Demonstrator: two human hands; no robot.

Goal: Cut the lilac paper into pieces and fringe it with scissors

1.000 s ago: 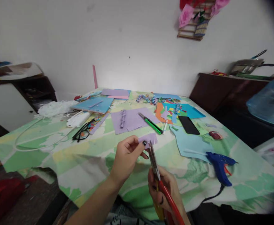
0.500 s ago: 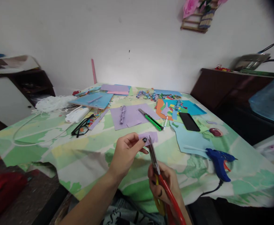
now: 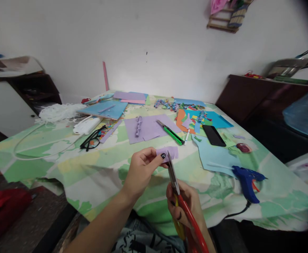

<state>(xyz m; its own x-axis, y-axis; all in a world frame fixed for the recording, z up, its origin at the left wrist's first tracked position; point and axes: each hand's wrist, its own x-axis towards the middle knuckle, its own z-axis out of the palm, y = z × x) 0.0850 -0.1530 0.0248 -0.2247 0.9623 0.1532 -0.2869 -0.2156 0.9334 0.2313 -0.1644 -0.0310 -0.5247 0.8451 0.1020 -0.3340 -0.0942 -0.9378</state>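
Observation:
My left hand [image 3: 143, 168] pinches a small strip of purple paper [image 3: 173, 152] between thumb and fingers. Slits run along the strip's lower edge at its right part. My right hand [image 3: 185, 202] is closed around scissors [image 3: 172, 174] with red and yellow handles. Their blades point up and away from me, with the tips at the strip, just right of my left thumb. Beyond my hands, a larger purple sheet [image 3: 156, 123] lies on the table with a rolled purple paper tube [image 3: 138, 127] and a green utility knife [image 3: 171, 133] on it.
A blue glue gun [image 3: 248, 181] lies at the right on the patterned tablecloth [image 3: 90, 182], near a light blue sheet [image 3: 217, 154] and a black phone [image 3: 213, 135]. Black glasses [image 3: 92, 138] and a white power strip [image 3: 87, 125] lie at the left. Coloured scraps [image 3: 166, 104] are farther back.
The view has shifted slightly. Both hands keep nearly the same place, and the scissor tips stay at the purple strip, where more slits show.

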